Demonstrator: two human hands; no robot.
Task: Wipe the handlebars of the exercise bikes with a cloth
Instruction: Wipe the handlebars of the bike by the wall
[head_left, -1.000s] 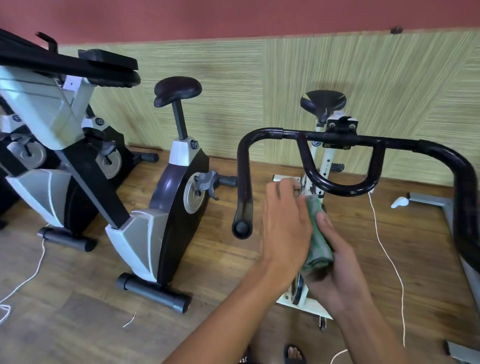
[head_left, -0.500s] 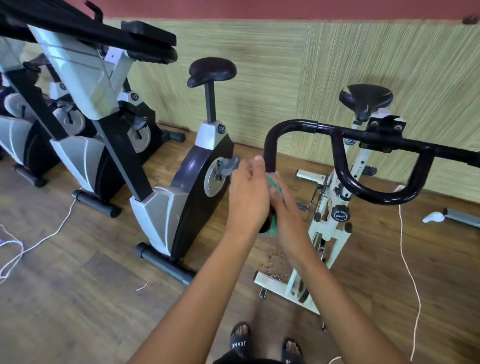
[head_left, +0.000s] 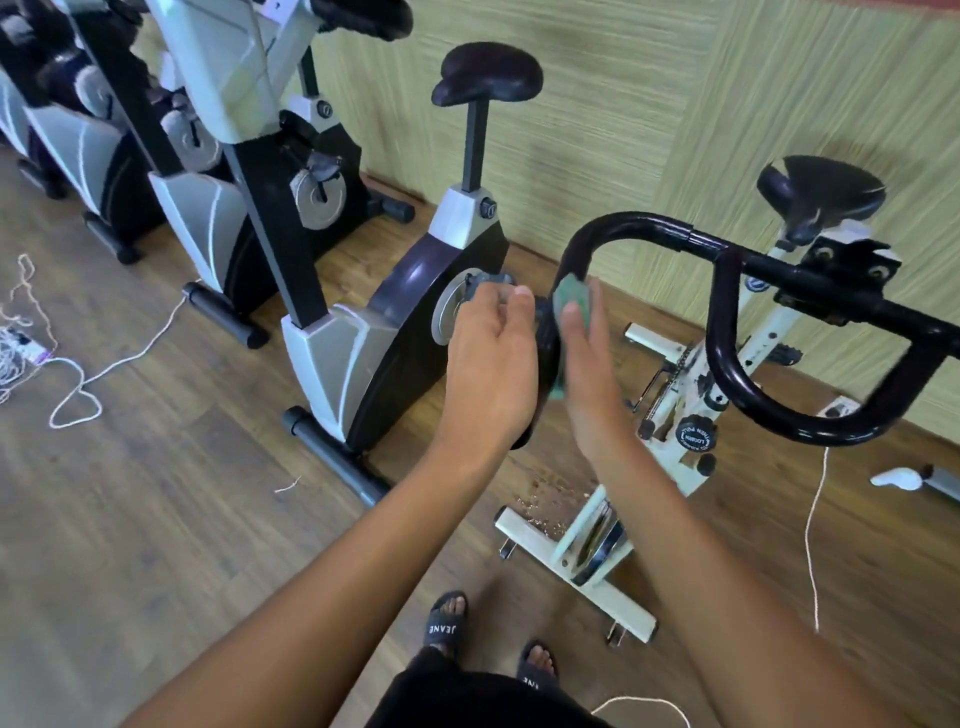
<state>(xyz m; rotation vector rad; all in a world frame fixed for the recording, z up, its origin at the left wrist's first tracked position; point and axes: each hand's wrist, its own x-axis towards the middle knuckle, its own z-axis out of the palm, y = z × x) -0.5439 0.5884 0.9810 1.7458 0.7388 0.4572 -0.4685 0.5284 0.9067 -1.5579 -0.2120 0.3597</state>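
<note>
The black handlebar (head_left: 639, 226) of a white exercise bike (head_left: 670, 457) curves down at its left end between my two hands. My right hand (head_left: 589, 374) presses a green cloth (head_left: 571, 296) flat against the right side of that left grip, fingers straight. On the grip's other side is my left hand (head_left: 493, 364), fingers relaxed and pointing up; whether it touches the bar is unclear. The grip's lower part is hidden behind my hands.
A black and grey exercise bike (head_left: 374, 338) stands just left of my hands, with more bikes (head_left: 218, 218) behind it along the wall. White cords (head_left: 78, 384) and small debris (head_left: 540, 499) lie on the wooden floor. My sandalled feet (head_left: 447, 618) are below.
Both hands carried the cloth from in front of the bike's middle to the handlebar's left grip. From closed round the grip, they now lie flatter on either side of it.
</note>
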